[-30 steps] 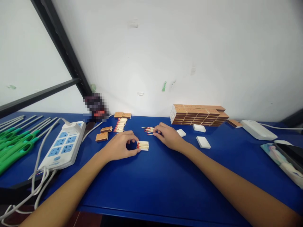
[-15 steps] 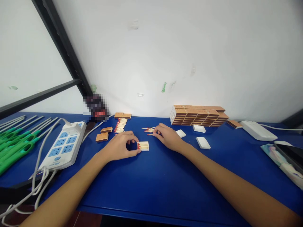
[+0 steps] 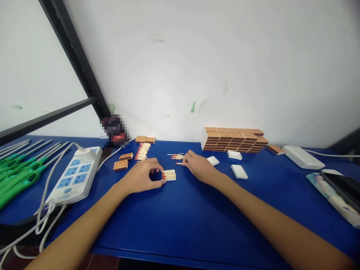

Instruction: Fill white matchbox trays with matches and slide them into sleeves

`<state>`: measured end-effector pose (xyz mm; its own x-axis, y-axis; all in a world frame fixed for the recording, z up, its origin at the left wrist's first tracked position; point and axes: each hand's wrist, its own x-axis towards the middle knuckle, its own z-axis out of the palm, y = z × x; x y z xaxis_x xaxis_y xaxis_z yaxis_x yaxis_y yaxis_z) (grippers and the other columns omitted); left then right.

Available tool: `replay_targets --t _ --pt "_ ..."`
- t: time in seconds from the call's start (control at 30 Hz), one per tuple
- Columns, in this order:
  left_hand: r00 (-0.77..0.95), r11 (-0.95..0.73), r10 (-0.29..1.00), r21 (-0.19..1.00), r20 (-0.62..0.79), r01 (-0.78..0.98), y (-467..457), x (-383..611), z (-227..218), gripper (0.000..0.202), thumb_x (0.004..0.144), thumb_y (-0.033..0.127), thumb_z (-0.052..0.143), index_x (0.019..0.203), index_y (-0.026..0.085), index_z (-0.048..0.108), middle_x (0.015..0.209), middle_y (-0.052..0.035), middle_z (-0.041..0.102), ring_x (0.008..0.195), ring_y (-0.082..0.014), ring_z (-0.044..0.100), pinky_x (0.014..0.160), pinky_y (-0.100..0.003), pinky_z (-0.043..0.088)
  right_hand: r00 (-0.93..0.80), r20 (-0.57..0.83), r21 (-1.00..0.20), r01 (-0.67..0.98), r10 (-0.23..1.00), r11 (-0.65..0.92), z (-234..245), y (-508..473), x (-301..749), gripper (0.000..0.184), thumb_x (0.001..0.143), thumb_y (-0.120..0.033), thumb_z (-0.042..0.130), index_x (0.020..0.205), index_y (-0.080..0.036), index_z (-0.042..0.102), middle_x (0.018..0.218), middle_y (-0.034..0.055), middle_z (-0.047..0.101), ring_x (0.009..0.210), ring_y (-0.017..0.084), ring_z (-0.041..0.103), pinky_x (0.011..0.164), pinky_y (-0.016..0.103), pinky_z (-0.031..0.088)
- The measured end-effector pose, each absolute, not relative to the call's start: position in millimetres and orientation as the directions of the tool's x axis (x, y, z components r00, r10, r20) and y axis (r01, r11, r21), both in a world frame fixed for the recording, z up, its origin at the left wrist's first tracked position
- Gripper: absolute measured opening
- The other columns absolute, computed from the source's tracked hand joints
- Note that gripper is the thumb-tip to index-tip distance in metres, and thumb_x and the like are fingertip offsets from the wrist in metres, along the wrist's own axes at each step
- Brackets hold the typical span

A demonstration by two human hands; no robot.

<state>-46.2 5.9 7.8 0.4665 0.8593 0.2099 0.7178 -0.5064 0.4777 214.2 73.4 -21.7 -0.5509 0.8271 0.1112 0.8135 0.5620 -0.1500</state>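
Observation:
A small white matchbox tray (image 3: 169,178) with red-headed matches lying in it sits on the blue table. My left hand (image 3: 143,175) grips its left end between thumb and fingers. To the right, my right hand (image 3: 199,167) pinches a single match (image 3: 178,163) by its plain end, the red head pointing left. Just beyond that match is a small loose heap of matches (image 3: 176,156). Behind my left hand lies a larger spread of matches (image 3: 143,151). The tips of several fingers on my right hand are hidden.
White trays (image 3: 239,171) lie right of my right hand, before a stack of brown matchboxes (image 3: 234,140) at the wall. More brown matchboxes (image 3: 120,165) lie left. A power strip (image 3: 75,174) with cables and green-handled tools (image 3: 22,174) occupy the far left; a phone (image 3: 344,187) lies right.
The whole view has shifted slightly. My left hand stays on the tray, and my right hand keeps its pinch on the match, which lies a touch farther from the small heap.

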Motion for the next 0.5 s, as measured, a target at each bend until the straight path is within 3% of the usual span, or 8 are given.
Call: replay_targets --t 0.2,0.5 --pt "0.462 -0.540 0.842 0.423 0.280 0.728 12 -43 -2 0.022 0.083 0.041 0.077 0.096 0.023 0.075 0.087 -0.0024 0.067 0.080 -0.0185 0.063 0.068 -0.029 0.048 -0.553 0.117 -0.139 0.813 0.825 0.565 -18 74 217 0.022 0.110 -0.031 0.045 0.108 -0.016 0.061 0.113 0.0109 0.063 0.086 0.021 0.065 0.071 0.032 0.042" --pt "0.455 -0.568 0.820 0.410 0.347 0.713 13 -36 -7 0.022 0.087 0.041 0.074 0.099 0.023 0.074 0.088 -0.0031 0.066 0.082 -0.0191 0.063 0.071 -0.030 0.049 -0.609 0.213 -0.294 0.706 0.764 0.644 -4 43 206 0.015 0.110 -0.028 0.046 0.106 -0.019 0.058 0.110 0.0055 0.061 0.079 0.016 0.060 0.068 0.029 0.042"
